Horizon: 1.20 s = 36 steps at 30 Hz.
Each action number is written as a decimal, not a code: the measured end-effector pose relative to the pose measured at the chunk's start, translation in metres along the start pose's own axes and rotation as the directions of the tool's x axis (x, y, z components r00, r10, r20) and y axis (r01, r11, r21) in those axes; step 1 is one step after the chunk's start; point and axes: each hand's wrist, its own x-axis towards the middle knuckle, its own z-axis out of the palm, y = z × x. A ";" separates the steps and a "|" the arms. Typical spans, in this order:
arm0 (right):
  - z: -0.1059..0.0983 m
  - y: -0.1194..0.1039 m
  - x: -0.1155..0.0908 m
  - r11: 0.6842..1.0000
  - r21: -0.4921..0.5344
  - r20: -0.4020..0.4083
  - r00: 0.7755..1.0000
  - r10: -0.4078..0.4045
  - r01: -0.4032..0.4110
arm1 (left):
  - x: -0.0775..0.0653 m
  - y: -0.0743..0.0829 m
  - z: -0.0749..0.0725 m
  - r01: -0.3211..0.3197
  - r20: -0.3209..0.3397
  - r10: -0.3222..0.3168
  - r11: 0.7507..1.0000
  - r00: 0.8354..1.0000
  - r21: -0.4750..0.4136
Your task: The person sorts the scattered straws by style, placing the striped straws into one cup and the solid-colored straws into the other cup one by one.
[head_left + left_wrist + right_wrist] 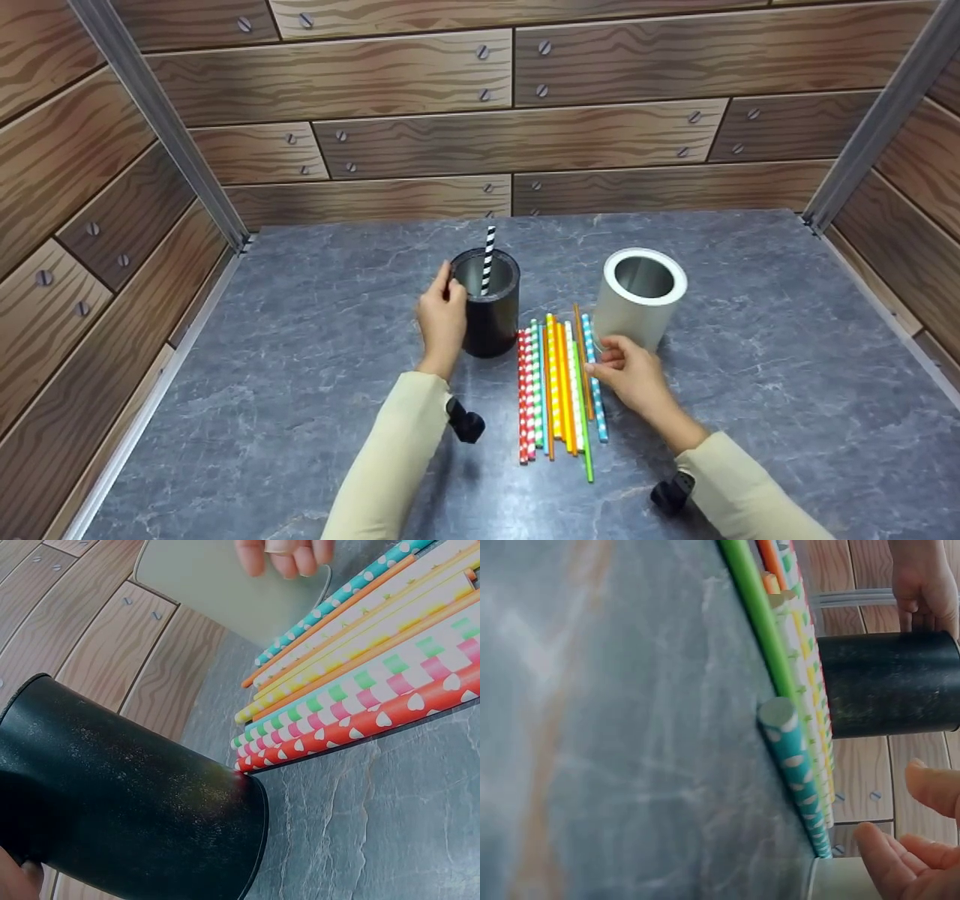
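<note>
A black cylindrical cup stands upright, a black-and-white striped straw leaning inside it. My left hand holds this cup at its left side near the rim. To its right, a row of paper straws lies on the table in red, green, yellow, orange and blue patterns. My right hand hovers by the row's right end, nearest a blue dotted straw. Between its thumb and fingers there is a gap with nothing in it. Behind that hand rises a white cylindrical cup.
A grey marbled tabletop carries everything. Wood-patterned panels wall in the back and both sides, with metal posts at the corners. One straw, bright green, sticks out toward the front of the row.
</note>
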 end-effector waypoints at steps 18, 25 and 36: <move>0.001 0.015 0.003 0.991 -0.097 0.091 0.990 0.104 -0.095 | -0.002 0.003 -0.001 0.000 0.004 0.000 1.000 1.000 -0.006; 0.003 0.013 0.005 0.983 -0.155 0.098 0.988 0.116 -0.100 | -0.001 0.002 -0.001 0.008 0.012 -0.007 1.000 1.000 -0.021; 0.004 0.011 0.008 0.984 -0.114 0.149 0.977 0.151 -0.135 | 0.000 0.001 0.000 0.016 0.017 -0.016 1.000 1.000 -0.019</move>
